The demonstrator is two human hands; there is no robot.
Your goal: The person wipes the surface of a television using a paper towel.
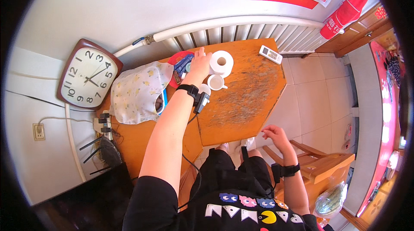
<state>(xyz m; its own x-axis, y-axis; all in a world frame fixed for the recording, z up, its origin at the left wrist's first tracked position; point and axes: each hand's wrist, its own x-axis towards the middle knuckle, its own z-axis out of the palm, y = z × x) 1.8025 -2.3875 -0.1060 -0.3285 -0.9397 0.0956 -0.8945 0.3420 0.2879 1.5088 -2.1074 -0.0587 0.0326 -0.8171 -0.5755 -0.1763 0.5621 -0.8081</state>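
My left hand [200,64] reaches over the far part of the wooden table [239,101], its fingers at the left side of a toilet paper roll [227,64]; what the fingers touch cannot be made out. Under and left of it lies a red round tray [175,59] with blue packets [183,62] and small items. A white mug [216,82] stands just in front of the roll, beside another white round item [204,89] partly behind my wrist. My right hand [273,134] hangs past the table's near right corner, fingers loosely curled, with nothing seen in it.
A white remote control [270,54] lies at the table's far right corner. Left are a flowered cloth [139,92] over a container, a wall clock [90,75], a router [110,153] and a power strip [107,126]. A radiator [252,32] runs behind; a wooden chair [333,168] stands right.
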